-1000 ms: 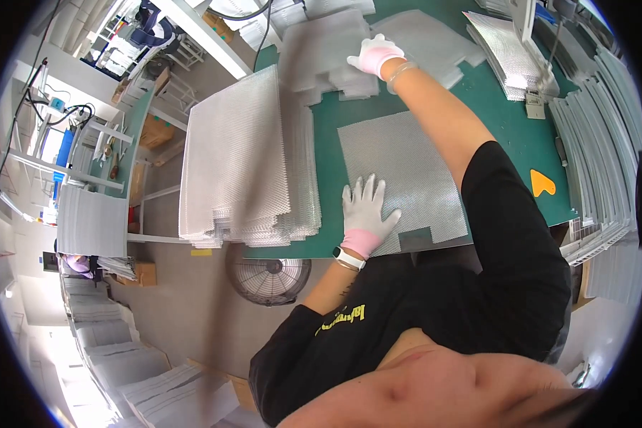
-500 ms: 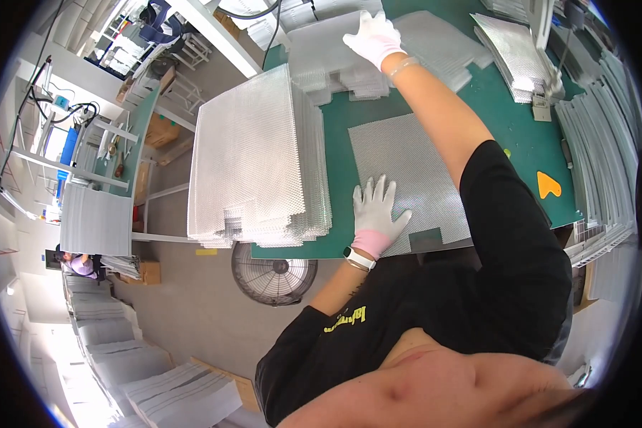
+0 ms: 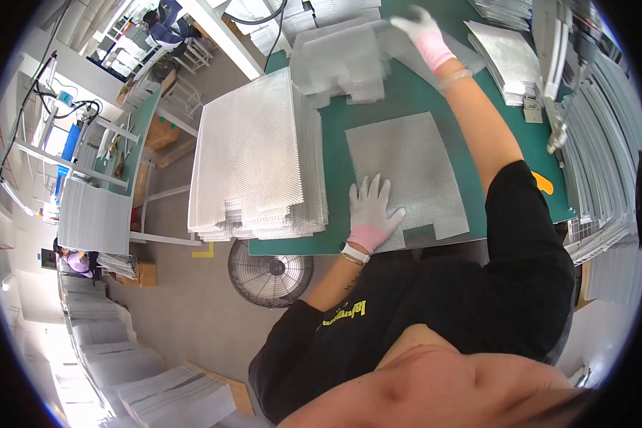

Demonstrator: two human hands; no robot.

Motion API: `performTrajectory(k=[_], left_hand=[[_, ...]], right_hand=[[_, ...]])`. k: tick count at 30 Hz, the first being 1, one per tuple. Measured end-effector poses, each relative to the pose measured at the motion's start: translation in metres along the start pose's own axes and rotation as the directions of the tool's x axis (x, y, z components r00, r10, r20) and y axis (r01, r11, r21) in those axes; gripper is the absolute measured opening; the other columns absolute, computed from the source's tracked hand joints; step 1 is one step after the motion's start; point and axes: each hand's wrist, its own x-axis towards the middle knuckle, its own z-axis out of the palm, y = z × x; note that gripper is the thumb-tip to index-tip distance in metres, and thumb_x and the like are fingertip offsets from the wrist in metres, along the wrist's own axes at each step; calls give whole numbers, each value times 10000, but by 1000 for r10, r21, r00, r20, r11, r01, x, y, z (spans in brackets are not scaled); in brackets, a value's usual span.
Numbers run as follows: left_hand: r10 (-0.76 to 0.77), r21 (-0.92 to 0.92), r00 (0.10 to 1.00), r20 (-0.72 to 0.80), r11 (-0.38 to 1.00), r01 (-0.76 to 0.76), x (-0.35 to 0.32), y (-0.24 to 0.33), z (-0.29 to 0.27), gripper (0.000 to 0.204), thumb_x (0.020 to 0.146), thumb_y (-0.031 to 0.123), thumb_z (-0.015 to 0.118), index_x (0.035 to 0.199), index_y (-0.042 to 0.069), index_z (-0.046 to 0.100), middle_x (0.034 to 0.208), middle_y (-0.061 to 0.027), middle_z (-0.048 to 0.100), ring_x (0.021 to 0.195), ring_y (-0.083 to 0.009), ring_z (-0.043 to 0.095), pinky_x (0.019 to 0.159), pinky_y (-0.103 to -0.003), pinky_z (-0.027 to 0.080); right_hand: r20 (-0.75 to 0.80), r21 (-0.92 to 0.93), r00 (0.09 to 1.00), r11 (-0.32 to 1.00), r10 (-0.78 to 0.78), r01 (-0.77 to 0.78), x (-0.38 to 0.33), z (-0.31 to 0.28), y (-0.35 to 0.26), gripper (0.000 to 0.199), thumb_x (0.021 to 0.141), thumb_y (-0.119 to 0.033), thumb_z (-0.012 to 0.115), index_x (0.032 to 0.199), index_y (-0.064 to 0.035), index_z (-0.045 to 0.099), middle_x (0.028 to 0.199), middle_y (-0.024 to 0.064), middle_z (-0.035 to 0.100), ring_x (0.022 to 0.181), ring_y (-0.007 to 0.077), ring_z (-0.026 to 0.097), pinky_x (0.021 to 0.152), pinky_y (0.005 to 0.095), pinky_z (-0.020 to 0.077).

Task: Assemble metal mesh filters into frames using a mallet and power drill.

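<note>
Left hand [image 3: 373,212] on mesh sheet [image 3: 415,167], right hand [image 3: 424,39] (blurred) outstretched

Your tabletop [image 3: 488,135] is brightly lit; your right hand [image 3: 426,39] blurs near the far edge — the mesh stack [image 3: 250,143] at the left edge looks sharp; glare burns white beyond the near left corner; straight lines bow rimward.

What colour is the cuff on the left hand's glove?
The cuff is pink; it shows best in the head view.
</note>
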Motion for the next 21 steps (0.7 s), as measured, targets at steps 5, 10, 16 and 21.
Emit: performTrajectory(k=[5, 10, 16, 21], left_hand=[[-14, 1, 1000, 24, 1000, 14, 0, 3, -1, 797, 894, 556, 561, 1499, 63, 399, 1583, -176, 312, 1483, -383, 235, 1215, -550, 124], [-25, 1, 1000, 13, 1000, 25, -3, 2, 1, 797, 893, 560, 557, 1500, 68, 399, 1584, -177, 311, 1485, -376, 233, 1217, -543, 123], [39, 25, 998, 42, 999, -40, 12, -12, 3, 816, 888, 568, 552, 1520, 85, 367, 1589, -172, 305, 1489, -376, 221, 1215, -551, 107], [24, 54, 985, -170, 998, -15, 29, 2, -30, 851, 855, 542, 653, 1493, 42, 394, 1524, -160, 420, 1455, -368, 311, 1199, -546, 174]], right_hand=[[657, 349, 541, 424, 525, -836, -14, -1, 44, 450, 825, -353, 779, 1139, -78, 609, 770, 18, 572, 608, 94, 534, 453, 239, 399], [614, 243, 708, 771, 348, -589, -21, 19, 33, 275, 877, -225, 739, 1102, -99, 642, 722, -18, 572, 590, 74, 521, 487, 211, 406], [508, 682, 861, 625, -30, -381, -29, -35, -24, 345, 926, -179, 708, 1239, -61, 623, 991, 6, 680, 847, 95, 636, 757, 253, 526], [383, 775, 923, 555, -33, -302, -99, -96, -46, 420, 979, -163, 631, 1353, 2, 536, 1208, 48, 648, 1060, 115, 620, 932, 263, 502]])
